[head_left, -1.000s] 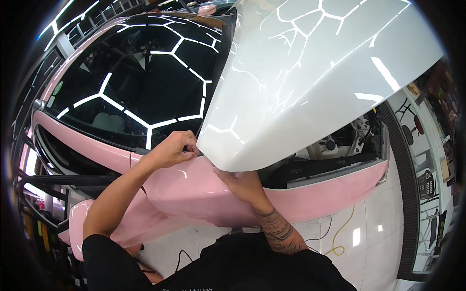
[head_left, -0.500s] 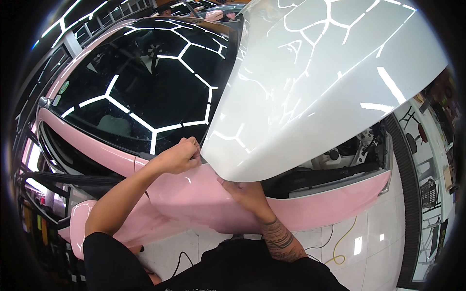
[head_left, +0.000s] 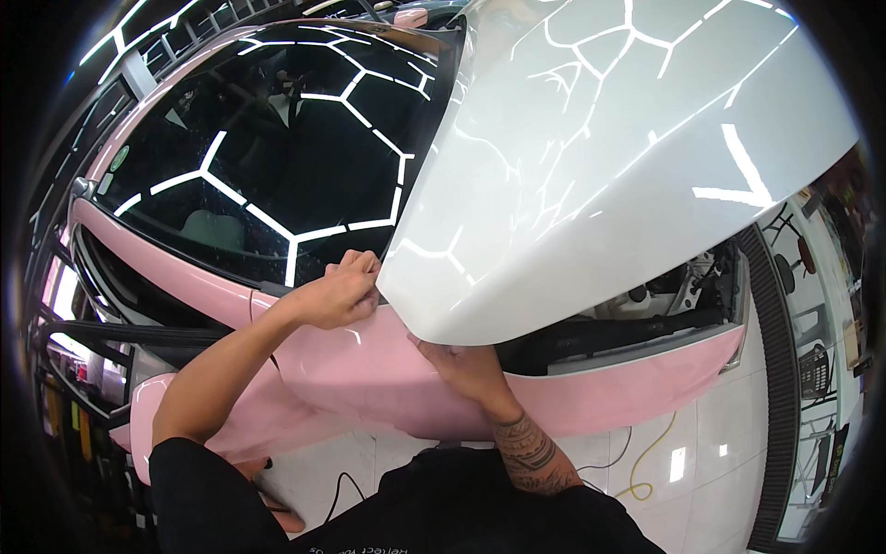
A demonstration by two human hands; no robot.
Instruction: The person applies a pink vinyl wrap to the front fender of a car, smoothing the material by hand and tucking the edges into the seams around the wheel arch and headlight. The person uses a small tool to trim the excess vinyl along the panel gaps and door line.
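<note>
2 hands (head_left: 343, 292) (head_left: 454, 367) close together, left fingers (head_left: 365, 265) curled

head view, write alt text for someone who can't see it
A person's bare left hand curls beside the corner of a raised, glossy white car hood, while the bare right hand sits partly hidden under the hood's edge. Below is a shiny pink car fender; a dark glass windshield fills the upper left.

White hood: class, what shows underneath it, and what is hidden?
Underneath, a black strip and metallic engine-bay parts show beside the pink fender. The right hand is partly under the corner, some fingers hidden. The hood covers the remaining bay.
</note>
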